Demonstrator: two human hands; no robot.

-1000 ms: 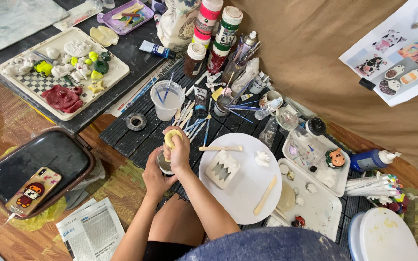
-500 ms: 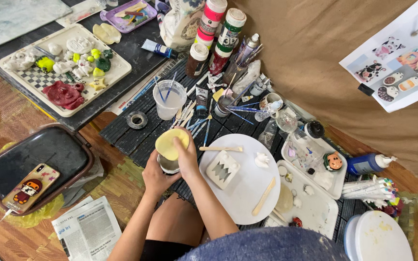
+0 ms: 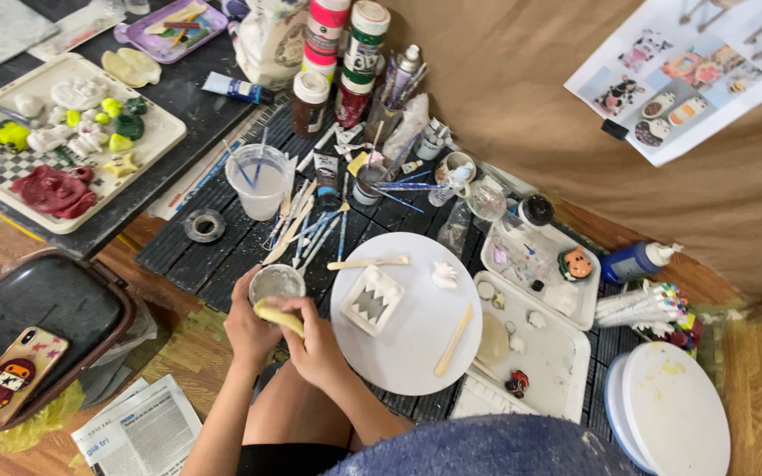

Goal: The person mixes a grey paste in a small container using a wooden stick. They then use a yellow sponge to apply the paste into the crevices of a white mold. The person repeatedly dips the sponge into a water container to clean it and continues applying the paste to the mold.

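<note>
Small round grey jar [image 3: 275, 284], gripped from the side by curled left hand [image 3: 250, 328] above dark slatted mat [image 3: 187, 260]. Pale yellow round lid [image 3: 279, 317] pinched between bent right hand [image 3: 317, 345] fingers, tilted against jar edge.

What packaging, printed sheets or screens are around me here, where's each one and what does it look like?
Paint bottles: top centre, tall, pink, green and brown.
Paint tube: left of the bottles, white and blue.
Printed sheet: upper right on brown cloth, white with small cartoon pictures.
Newspaper: bottom left, folded, grey print.
Phone: on the black case, cartoon-figure back showing.
</note>
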